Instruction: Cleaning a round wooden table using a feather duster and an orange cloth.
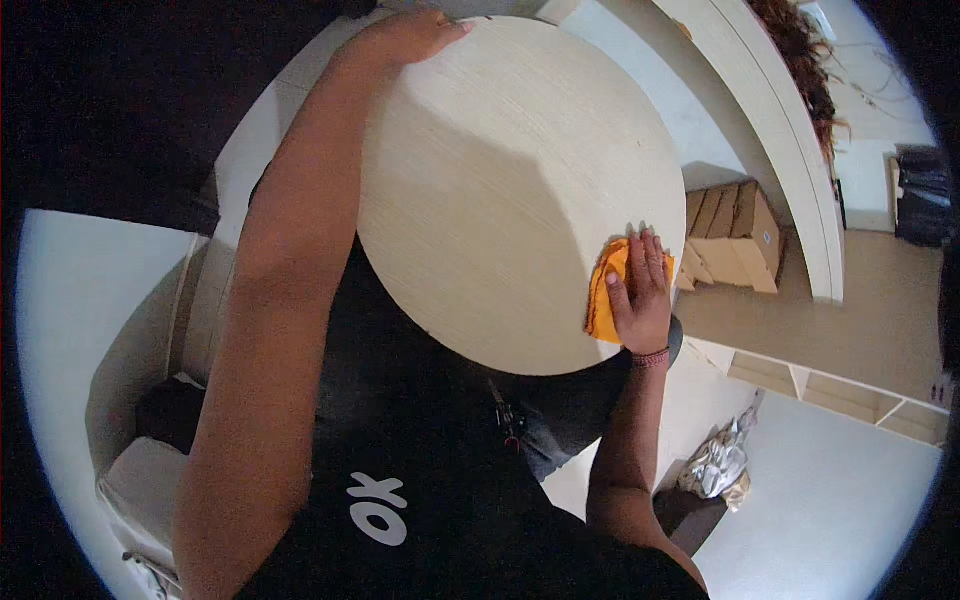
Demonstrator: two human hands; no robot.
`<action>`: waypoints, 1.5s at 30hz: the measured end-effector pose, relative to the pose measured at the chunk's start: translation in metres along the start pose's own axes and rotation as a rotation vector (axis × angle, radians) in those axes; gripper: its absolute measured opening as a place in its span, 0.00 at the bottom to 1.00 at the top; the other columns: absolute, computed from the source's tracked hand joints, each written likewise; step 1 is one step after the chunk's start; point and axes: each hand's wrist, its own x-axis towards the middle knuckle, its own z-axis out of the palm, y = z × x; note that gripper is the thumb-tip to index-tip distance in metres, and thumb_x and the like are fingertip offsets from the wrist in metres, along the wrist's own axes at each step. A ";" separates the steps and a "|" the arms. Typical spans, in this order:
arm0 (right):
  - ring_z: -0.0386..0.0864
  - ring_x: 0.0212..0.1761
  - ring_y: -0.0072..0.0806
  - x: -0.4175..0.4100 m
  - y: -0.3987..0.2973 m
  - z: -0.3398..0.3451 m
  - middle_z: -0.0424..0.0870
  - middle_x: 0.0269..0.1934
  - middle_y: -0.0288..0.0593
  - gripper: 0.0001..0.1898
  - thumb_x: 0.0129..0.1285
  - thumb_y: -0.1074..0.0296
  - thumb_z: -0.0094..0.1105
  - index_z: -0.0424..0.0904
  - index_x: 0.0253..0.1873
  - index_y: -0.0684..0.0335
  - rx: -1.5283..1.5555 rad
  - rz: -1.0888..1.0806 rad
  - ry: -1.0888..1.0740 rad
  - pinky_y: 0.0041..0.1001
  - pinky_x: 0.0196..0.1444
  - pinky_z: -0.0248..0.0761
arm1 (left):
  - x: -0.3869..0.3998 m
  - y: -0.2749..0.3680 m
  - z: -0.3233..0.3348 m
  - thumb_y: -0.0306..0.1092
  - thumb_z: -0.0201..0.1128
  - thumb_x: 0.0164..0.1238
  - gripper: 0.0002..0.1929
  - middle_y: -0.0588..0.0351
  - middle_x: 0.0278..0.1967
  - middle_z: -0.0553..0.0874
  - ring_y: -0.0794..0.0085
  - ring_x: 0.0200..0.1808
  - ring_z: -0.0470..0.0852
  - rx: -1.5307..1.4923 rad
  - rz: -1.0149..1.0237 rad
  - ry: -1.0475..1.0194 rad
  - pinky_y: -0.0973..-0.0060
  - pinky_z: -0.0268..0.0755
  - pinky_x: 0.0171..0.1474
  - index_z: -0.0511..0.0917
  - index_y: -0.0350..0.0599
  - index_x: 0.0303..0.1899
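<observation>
A round, pale wood-grained tabletop (480, 202) fills the middle of the view, close against my dark shirt. My left hand (409, 36) rests at its far rim, with the thumb on the top face; the other fingers are partly hidden, so its hold on the edge is unclear. An orange cloth (606, 300) lies on the surface near the right rim. Over it my right hand (641, 289) is pressed flat, palm down, fingers pointing away from me. A patterned band circles the right wrist. My shadow falls across part of the top.
Cardboard boxes (731, 232) stand on the floor beyond the right rim, beside a long curved pale panel (787, 135). Lower right are a white compartmented shelf (799, 382) and a crumpled silvery bundle (716, 465). A pale cushioned seat (139, 484) is at lower left.
</observation>
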 end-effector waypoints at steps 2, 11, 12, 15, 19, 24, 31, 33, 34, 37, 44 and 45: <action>0.55 0.78 0.53 0.025 0.012 0.009 0.61 0.75 0.58 0.32 0.71 0.52 0.53 0.63 0.74 0.64 -0.022 -0.020 0.028 0.47 0.78 0.45 | -0.002 -0.006 -0.007 0.72 0.45 0.70 0.41 0.44 0.50 0.86 0.54 0.44 0.85 -0.078 0.047 -0.077 0.57 0.76 0.52 0.81 0.36 0.55; 0.56 0.77 0.55 0.184 0.139 0.073 0.61 0.74 0.59 0.33 0.75 0.46 0.42 0.62 0.73 0.67 -0.252 0.112 0.123 0.48 0.77 0.49 | -0.038 0.035 0.005 0.61 0.55 0.71 0.36 0.32 0.54 0.83 0.43 0.59 0.80 0.009 -0.052 0.279 0.55 0.71 0.64 0.75 0.28 0.58; 0.57 0.77 0.56 0.202 0.143 0.075 0.62 0.73 0.58 0.33 0.75 0.45 0.41 0.62 0.73 0.67 -0.391 0.054 0.086 0.47 0.77 0.49 | -0.038 0.035 -0.003 0.63 0.54 0.71 0.38 0.32 0.55 0.82 0.43 0.60 0.80 -0.011 -0.055 0.174 0.56 0.70 0.64 0.72 0.28 0.60; 0.55 0.77 0.56 0.238 0.141 0.079 0.62 0.74 0.55 0.34 0.74 0.43 0.38 0.64 0.73 0.64 -0.461 0.085 0.119 0.49 0.76 0.51 | -0.042 0.051 -0.022 0.64 0.53 0.71 0.40 0.29 0.56 0.80 0.43 0.60 0.80 -0.054 -0.049 -0.006 0.56 0.70 0.63 0.70 0.27 0.61; 0.50 0.79 0.53 0.277 0.041 0.060 0.55 0.77 0.52 0.36 0.70 0.40 0.41 0.65 0.72 0.64 -0.406 0.506 0.128 0.54 0.73 0.53 | -0.037 0.042 -0.025 0.64 0.53 0.71 0.39 0.29 0.54 0.81 0.43 0.58 0.81 -0.145 -0.048 -0.019 0.56 0.72 0.62 0.71 0.27 0.60; 0.66 0.71 0.51 0.324 -0.007 0.069 0.72 0.67 0.56 0.32 0.68 0.42 0.44 0.75 0.61 0.66 -0.417 0.529 0.215 0.50 0.68 0.63 | -0.005 0.023 -0.012 0.68 0.49 0.72 0.43 0.30 0.59 0.78 0.48 0.61 0.80 -0.344 0.052 0.178 0.60 0.71 0.63 0.68 0.26 0.63; 0.82 0.49 0.49 0.349 -0.132 0.099 0.86 0.45 0.54 0.22 0.69 0.51 0.45 0.84 0.45 0.64 0.071 -0.360 0.163 0.46 0.59 0.70 | 0.034 -0.006 -0.016 0.67 0.42 0.74 0.45 0.27 0.62 0.74 0.42 0.66 0.73 -0.508 -0.108 0.267 0.58 0.62 0.71 0.70 0.21 0.62; 0.81 0.51 0.48 0.331 -0.179 0.101 0.85 0.48 0.51 0.18 0.70 0.54 0.47 0.84 0.48 0.58 0.101 -0.624 0.180 0.43 0.58 0.70 | 0.045 -0.041 -0.009 0.67 0.41 0.76 0.39 0.34 0.62 0.77 0.50 0.62 0.79 -0.457 -0.170 0.349 0.59 0.69 0.64 0.69 0.37 0.67; 0.81 0.51 0.48 0.327 -0.181 0.100 0.85 0.48 0.51 0.18 0.70 0.54 0.47 0.84 0.48 0.58 0.096 -0.596 0.179 0.43 0.58 0.70 | 0.041 -0.037 -0.010 0.70 0.43 0.73 0.39 0.38 0.57 0.81 0.53 0.51 0.84 -0.421 -0.176 0.331 0.56 0.75 0.56 0.69 0.44 0.68; 0.81 0.52 0.46 0.325 -0.180 0.090 0.86 0.47 0.49 0.17 0.69 0.55 0.48 0.85 0.44 0.58 0.094 -0.661 -0.017 0.42 0.60 0.69 | -0.002 -0.013 -0.023 0.75 0.46 0.68 0.43 0.43 0.53 0.83 0.60 0.42 0.84 -0.807 -0.367 0.170 0.57 0.76 0.47 0.67 0.47 0.70; 0.79 0.58 0.49 0.352 -0.039 0.086 0.84 0.53 0.53 0.23 0.70 0.48 0.44 0.82 0.52 0.60 0.101 -0.103 0.119 0.43 0.67 0.66 | -0.014 -0.018 -0.020 0.73 0.45 0.70 0.39 0.49 0.53 0.81 0.61 0.39 0.86 -0.613 -0.337 0.054 0.60 0.77 0.36 0.71 0.50 0.68; 0.78 0.60 0.50 0.346 -0.004 0.080 0.84 0.53 0.55 0.24 0.71 0.47 0.43 0.80 0.55 0.60 0.021 -0.040 0.093 0.43 0.65 0.68 | -0.015 -0.013 -0.019 0.71 0.45 0.71 0.38 0.49 0.53 0.82 0.62 0.37 0.85 -0.565 -0.360 0.049 0.60 0.77 0.37 0.71 0.51 0.68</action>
